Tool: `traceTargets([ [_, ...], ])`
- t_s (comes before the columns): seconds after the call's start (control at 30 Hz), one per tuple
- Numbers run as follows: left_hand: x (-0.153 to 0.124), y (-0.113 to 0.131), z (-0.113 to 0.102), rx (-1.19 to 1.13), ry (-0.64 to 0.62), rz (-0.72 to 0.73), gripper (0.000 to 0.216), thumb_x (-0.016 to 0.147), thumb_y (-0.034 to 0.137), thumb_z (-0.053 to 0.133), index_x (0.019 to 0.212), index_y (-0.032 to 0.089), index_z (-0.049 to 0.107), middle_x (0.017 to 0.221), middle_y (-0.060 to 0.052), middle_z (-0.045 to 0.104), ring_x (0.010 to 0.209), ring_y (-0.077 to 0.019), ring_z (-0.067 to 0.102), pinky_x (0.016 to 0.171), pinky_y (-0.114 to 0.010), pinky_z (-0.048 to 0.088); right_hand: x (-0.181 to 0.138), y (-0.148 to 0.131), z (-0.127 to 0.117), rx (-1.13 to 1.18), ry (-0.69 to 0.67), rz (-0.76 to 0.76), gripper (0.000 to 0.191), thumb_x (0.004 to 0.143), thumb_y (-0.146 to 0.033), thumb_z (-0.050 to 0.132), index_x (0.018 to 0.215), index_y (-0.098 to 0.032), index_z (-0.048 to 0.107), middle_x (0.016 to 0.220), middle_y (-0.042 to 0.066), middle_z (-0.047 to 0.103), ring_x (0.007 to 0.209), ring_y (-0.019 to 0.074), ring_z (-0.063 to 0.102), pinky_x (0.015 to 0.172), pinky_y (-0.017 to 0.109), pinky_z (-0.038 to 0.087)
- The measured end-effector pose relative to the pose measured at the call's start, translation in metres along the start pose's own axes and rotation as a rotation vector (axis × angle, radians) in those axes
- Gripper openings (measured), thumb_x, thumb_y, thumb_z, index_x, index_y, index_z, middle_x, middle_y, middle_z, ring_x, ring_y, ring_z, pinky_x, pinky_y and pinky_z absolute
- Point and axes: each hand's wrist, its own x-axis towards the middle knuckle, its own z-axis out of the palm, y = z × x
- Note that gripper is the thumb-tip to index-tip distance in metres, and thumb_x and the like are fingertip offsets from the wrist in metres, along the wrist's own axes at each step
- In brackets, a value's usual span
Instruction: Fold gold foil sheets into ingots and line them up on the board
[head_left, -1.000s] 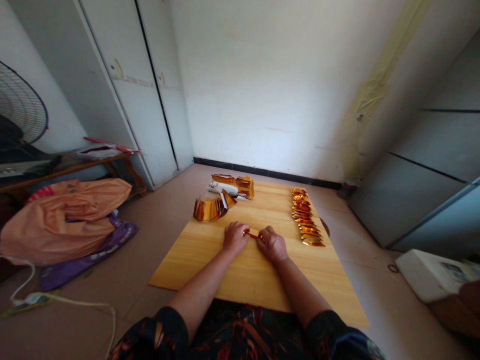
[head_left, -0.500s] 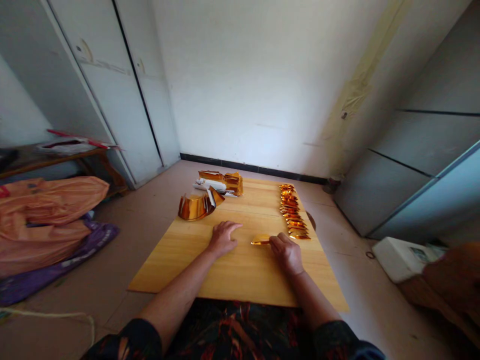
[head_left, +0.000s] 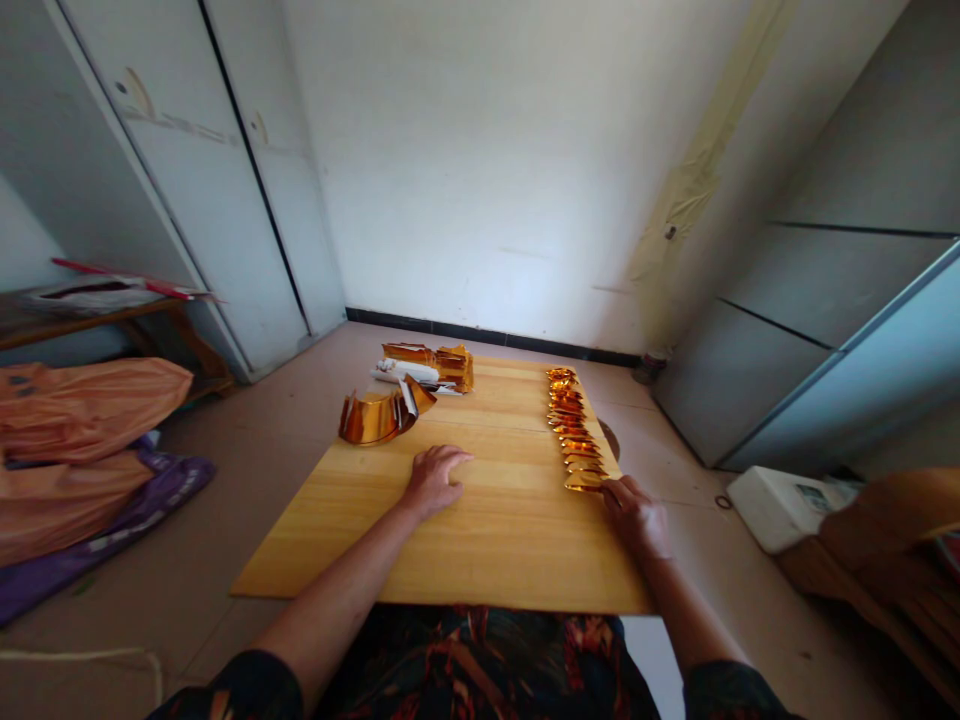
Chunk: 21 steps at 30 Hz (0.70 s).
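A wooden board (head_left: 480, 540) lies on the floor in front of me. My left hand (head_left: 433, 478) rests flat on it near the middle, fingers spread, holding nothing. My right hand (head_left: 636, 515) is at the board's right edge, fingertips pinched on a folded gold foil piece (head_left: 585, 482) at the near end of a row of several folded gold pieces (head_left: 568, 420). A curled stack of gold foil sheets (head_left: 375, 417) lies at the far left of the board. Behind it is a pile of gold and white paper (head_left: 427, 366).
White cabinet doors (head_left: 225, 200) stand at the left and grey panels (head_left: 817, 330) at the right. Orange and purple bags (head_left: 82, 440) lie on the floor to the left. A white box (head_left: 780, 505) sits on the floor right of the board.
Both hands were together on a gold piece at the board's middle. My right hand carried it right to the near end of the row; my left hand let go and lies flat.
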Motion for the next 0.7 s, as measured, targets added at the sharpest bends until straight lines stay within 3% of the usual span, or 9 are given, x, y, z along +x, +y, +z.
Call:
traceTargets([
  [0.3, 0.000, 0.001, 0.000, 0.007, 0.013, 0.010, 0.047, 0.063, 0.017, 0.056, 0.108, 0.026, 0.065, 0.116, -0.002, 0.062, 0.111, -0.0229, 0.051, 0.098, -0.039, 0.033, 0.003, 0.006, 0.005, -0.028, -0.101, 0.088, 0.029, 0.090, -0.031, 0.041, 0.094, -0.023, 0.068, 0.082, 0.003, 0.064, 0.066, 0.0102, 0.059, 0.055, 0.019, 0.037],
  [0.7, 0.000, 0.001, 0.000, 0.026, 0.019, 0.012, 0.044, 0.063, 0.017, 0.057, 0.105, 0.027, 0.066, 0.115, -0.001, 0.063, 0.110, -0.0217, 0.052, 0.098, -0.039, 0.033, 0.013, 0.004, 0.007, -0.140, -0.176, 0.162, 0.016, 0.085, -0.025, 0.046, 0.079, -0.019, 0.060, 0.076, 0.000, 0.062, 0.058, 0.0084, 0.052, 0.051, 0.021, 0.025],
])
